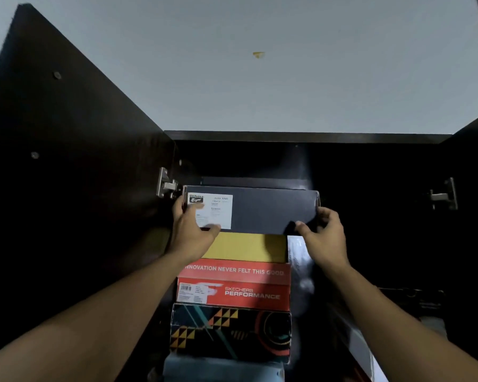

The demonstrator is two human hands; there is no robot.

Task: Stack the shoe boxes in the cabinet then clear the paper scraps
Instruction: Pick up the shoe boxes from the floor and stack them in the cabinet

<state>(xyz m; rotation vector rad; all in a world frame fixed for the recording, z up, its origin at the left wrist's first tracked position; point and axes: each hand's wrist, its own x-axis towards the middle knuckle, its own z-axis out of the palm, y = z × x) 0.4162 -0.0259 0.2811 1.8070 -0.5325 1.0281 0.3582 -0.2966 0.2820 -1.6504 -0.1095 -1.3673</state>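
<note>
A dark navy shoe box (271, 209) with a white label sits at the top of a stack inside the dark cabinet (301, 137). My left hand (193, 230) grips its left end, thumb across the label. My right hand (324, 232) holds its right lower corner. Under it lie a yellow box (249, 248), a red box (235, 285) with white lettering, a black patterned box (232, 332) and a pale blue box (221, 368). No paper scraps are in view.
Both cabinet doors stand open: the left door (61, 133) swings wide, the right door (475, 166) is at the frame edge. Metal hinges (166, 184) sit close to the box's left end. A glossy dark panel (301, 271) stands right of the stack.
</note>
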